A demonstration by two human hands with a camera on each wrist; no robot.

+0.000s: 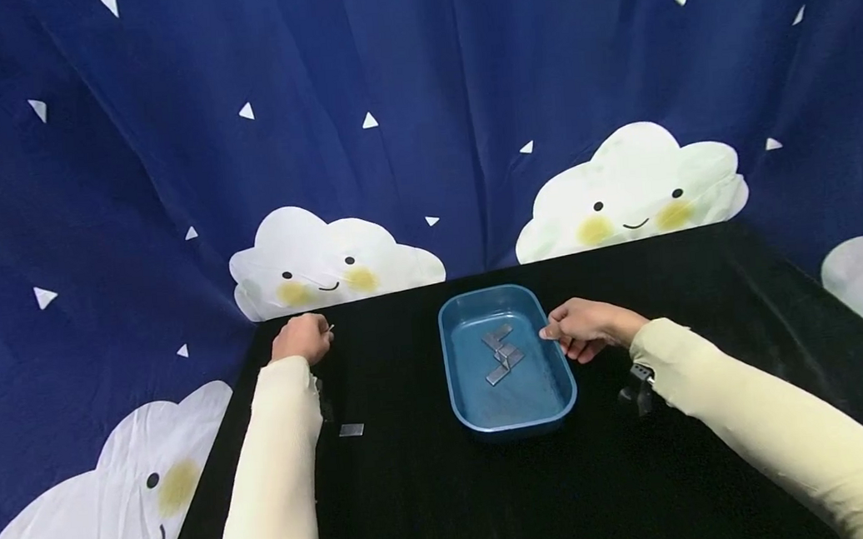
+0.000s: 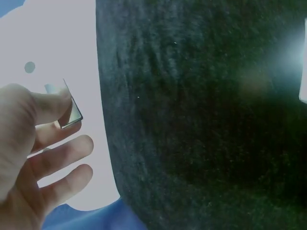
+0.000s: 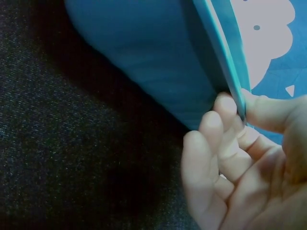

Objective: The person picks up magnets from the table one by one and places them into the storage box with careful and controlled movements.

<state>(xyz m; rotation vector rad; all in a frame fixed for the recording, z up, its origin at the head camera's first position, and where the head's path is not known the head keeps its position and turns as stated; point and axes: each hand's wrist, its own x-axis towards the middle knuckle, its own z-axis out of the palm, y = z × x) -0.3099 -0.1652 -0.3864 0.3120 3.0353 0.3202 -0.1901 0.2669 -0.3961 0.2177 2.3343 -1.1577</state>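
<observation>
My left hand (image 1: 303,339) is over the far left of the black table, pinching a small shiny metal plate (image 2: 72,112) between thumb and index finger; its other fingers are spread loosely. A blue rectangular tray (image 1: 459,397) stands to the right of centre. Its right rim is pinched by my right hand (image 1: 584,326), thumb on the inner side and fingers against the outer wall. Inside the tray lie several flat grey metal plates (image 1: 511,354), partly overlapping. Another metal plate (image 1: 351,430) lies flat on the table, nearer than the left hand.
A black cloth covers the table (image 1: 418,504). Behind and beside it hangs a dark blue curtain (image 1: 417,70) printed with white clouds and triangles. Both forearms wear pale yellow sleeves (image 1: 275,456).
</observation>
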